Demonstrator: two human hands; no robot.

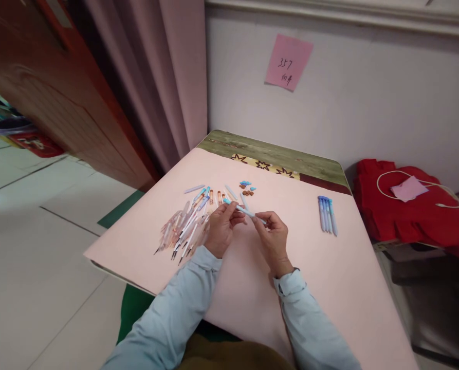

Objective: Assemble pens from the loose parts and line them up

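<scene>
A slim light-blue pen (244, 209) (darker blue at its left tip) lies nearly level, pinched at both ends between the fingers (235, 210), just above the table (329, 277).

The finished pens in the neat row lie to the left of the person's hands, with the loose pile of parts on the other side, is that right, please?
Not quite: the head view shows the neat row of pens lying to the right of the hands, past the right hand. The loose pile of parts is on the other side, by the left hand. Both hands hold one pale blue pen between them.
</scene>
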